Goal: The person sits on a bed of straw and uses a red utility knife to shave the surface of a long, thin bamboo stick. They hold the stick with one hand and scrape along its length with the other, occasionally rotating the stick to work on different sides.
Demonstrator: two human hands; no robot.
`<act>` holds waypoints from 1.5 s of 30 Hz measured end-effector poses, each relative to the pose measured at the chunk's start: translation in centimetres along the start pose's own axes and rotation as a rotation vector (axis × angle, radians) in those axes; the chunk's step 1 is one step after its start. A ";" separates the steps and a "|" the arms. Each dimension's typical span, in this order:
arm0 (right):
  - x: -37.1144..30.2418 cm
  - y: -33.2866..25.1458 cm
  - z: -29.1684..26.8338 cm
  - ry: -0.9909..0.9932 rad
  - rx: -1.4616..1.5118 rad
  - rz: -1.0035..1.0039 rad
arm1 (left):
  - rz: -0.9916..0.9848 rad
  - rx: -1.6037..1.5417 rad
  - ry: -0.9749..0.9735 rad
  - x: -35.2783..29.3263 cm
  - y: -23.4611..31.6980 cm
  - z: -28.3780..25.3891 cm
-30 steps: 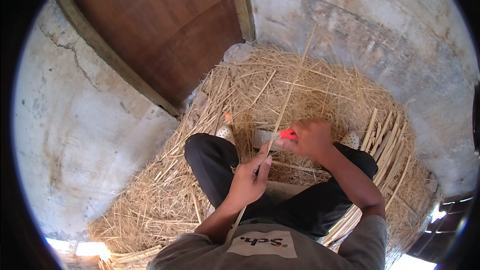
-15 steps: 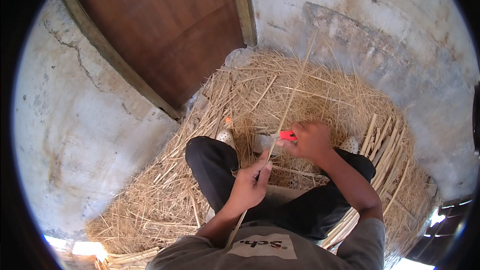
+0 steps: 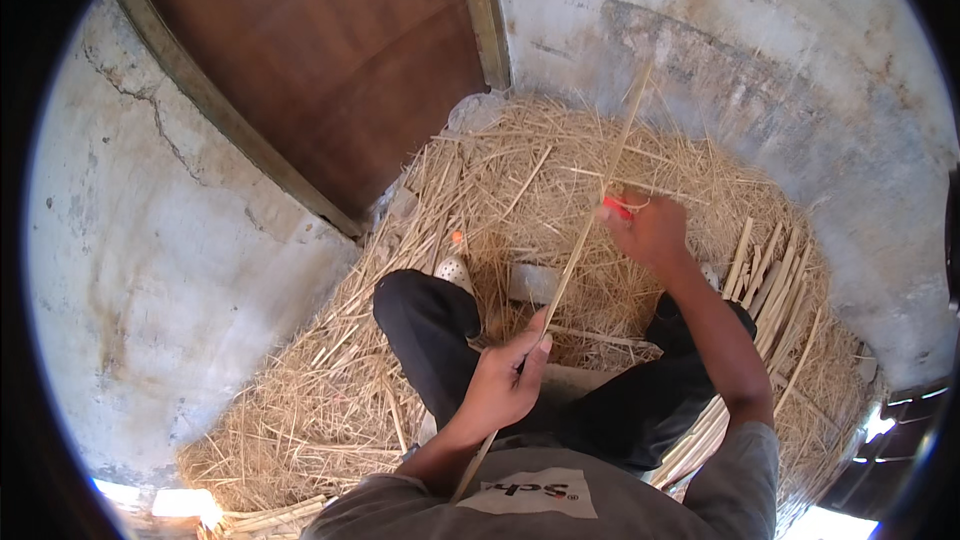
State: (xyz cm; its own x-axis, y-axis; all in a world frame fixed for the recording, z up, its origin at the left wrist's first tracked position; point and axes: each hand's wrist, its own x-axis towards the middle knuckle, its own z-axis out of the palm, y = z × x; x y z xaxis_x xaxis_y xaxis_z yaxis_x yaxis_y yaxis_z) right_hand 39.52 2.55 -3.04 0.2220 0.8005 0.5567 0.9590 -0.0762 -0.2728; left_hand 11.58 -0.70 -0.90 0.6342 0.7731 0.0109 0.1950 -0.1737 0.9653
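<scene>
Up the strip (image 3: pixel 575 265) left fingers (image 3: pixel 524 340) pinch, right fingers (image 3: pixel 649 211) have moved their clasped tool (image 3: pixel 617 208).

A head-worn fisheye looks down over the strip (image 3: pixel 571 270).

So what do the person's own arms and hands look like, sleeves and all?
The shirt's short grey sleeves look plain and leave the forearms bare below them. The left hand and right hand are both ungloved.
</scene>
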 end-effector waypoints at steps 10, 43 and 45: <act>-0.6 -0.8 -0.7 -0.043 0.086 -0.011 | 0.085 -0.006 0.003 0.2 -0.9 -0.1; 0.0 1.5 1.4 -0.212 0.365 0.275 | 0.041 -0.079 -0.042 1.0 -2.2 0.2; 0.1 1.3 1.3 -0.711 1.129 0.861 | -0.242 -0.559 -0.146 2.4 -3.1 -0.6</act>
State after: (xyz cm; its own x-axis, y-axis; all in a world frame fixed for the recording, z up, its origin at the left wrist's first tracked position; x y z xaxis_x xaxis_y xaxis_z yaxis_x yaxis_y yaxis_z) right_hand 40.54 3.33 -4.31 0.1714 0.8806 -0.4417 -0.0948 -0.4315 -0.8971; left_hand 12.03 2.05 -3.66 0.7247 0.6520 -0.2231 -0.0493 0.3720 0.9269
